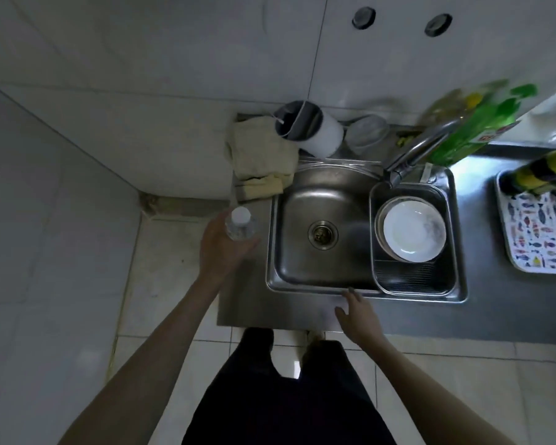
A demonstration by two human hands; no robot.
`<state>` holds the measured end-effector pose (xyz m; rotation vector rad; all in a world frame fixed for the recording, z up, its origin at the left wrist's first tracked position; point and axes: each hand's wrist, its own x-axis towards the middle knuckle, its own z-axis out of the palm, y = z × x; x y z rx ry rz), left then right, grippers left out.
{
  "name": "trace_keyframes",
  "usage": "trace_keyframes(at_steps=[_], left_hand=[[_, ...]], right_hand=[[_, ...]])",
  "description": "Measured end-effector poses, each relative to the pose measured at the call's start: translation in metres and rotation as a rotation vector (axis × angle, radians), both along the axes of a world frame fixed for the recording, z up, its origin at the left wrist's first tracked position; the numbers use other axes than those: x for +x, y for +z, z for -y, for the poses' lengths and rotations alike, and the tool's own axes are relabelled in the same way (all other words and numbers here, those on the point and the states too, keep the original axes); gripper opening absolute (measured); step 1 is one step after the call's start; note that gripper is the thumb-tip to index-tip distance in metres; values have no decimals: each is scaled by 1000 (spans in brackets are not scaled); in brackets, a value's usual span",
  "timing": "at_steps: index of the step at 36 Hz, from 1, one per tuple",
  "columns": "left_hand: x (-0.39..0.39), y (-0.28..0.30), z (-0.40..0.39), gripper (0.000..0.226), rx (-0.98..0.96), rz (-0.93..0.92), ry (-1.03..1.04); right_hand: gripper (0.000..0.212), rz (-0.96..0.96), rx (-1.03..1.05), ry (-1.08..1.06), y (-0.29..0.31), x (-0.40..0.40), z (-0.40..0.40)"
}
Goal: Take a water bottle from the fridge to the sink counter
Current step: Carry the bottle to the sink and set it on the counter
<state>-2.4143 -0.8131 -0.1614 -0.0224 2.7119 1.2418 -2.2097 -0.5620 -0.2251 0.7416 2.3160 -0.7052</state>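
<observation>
I see my left hand (223, 248) wrapped around the clear water bottle (240, 224), gripping it from the side so the white cap points up toward the camera. The bottle sits over the left edge of the steel worktop (247, 303), just left of the sink (318, 232); I cannot tell whether its base touches the worktop yet. My right hand (358, 311) is spread loose with the fingers apart, holding nothing, its fingertips at the sink's front rim near the worktop's front edge.

In the sink's right part a wire basket (411, 277) holds a white plate (414, 234) stacked on another dish. The tap (411, 152) reaches from the back edge over that basket. At the worktop's back left corner lies a folded beige cloth (260, 155), and just beside it a white cup with a grey inside (308, 130) leans tilted, next to a clear lidded container (365, 133). A green bottle (472, 126) stands at the back, blurred. On the right edge of the worktop a fish-patterned tray (540, 232) carries a yellow-and-black bottle (540, 170).
</observation>
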Motion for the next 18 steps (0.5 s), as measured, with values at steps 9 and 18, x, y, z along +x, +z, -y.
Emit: trace_keyframes(at_steps=[9, 18], left_hand=[[-66, -30, -19, 60, -23, 23, -133], [-62, -61, -24, 75, 5, 189, -31]], right_hand=[[84, 222, -19, -162, -31, 2, 39], [80, 177, -28, -161, -40, 10, 31]])
